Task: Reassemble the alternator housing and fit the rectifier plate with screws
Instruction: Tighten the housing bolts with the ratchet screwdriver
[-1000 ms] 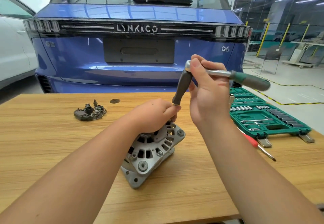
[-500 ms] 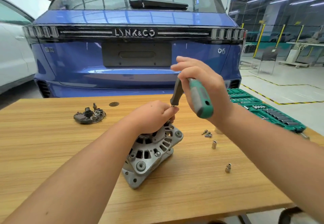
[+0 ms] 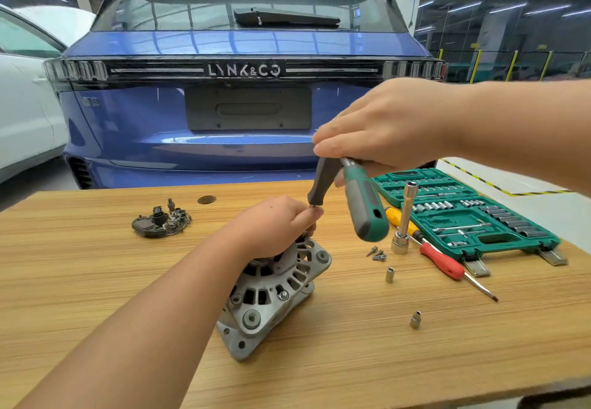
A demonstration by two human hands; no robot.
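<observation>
We steady the alternator [image 3: 271,293], tilted on the worktop [image 3: 96,280], with the left hand [image 3: 271,226], whose fingers curl over its upper end and pinch the driver's tip at a fastener we cannot see. The right hand [image 3: 383,133] grasps the ratchet [image 3: 361,204] at its head, green handle hanging free toward the worktop. To run this housing bolt well, we judge that the driver [image 3: 321,184] should stay in line with the bolt, the housing be held against rotation, and the stroke be short. The rectifier plate [image 3: 161,221] lies well apart on the far left; its screws [image 3: 376,253] wait beside the upright socket extension [image 3: 403,220].
</observation>
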